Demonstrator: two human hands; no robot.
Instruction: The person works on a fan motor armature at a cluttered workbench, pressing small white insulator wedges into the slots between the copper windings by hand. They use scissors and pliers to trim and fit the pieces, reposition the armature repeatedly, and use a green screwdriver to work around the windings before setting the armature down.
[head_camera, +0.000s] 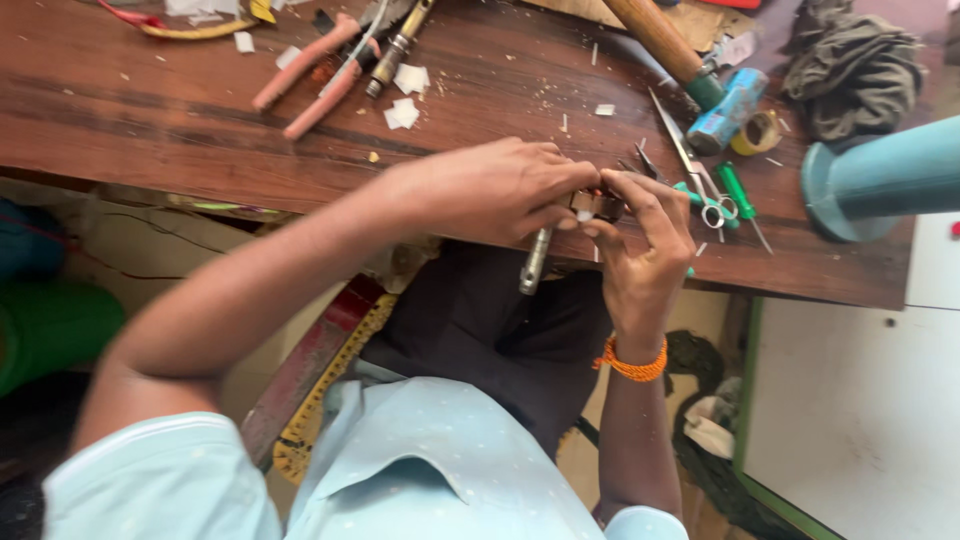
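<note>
Both hands meet at the near edge of a brown wooden table. My left hand is closed around a slim metal tool whose grey shaft pokes down below the fist. Its tip is hidden by my fingers. My right hand, with an orange bracelet at the wrist, pinches a small dark metal part between thumb and fingers. The part sits right between the two hands, touching both.
Just right of my hands lie scissors and a green-handled screwdriver. Pink-handled pliers, white scraps, a wooden-handled hammer, a blue cylinder, a dark cloth and a teal cone-shaped object lie farther off.
</note>
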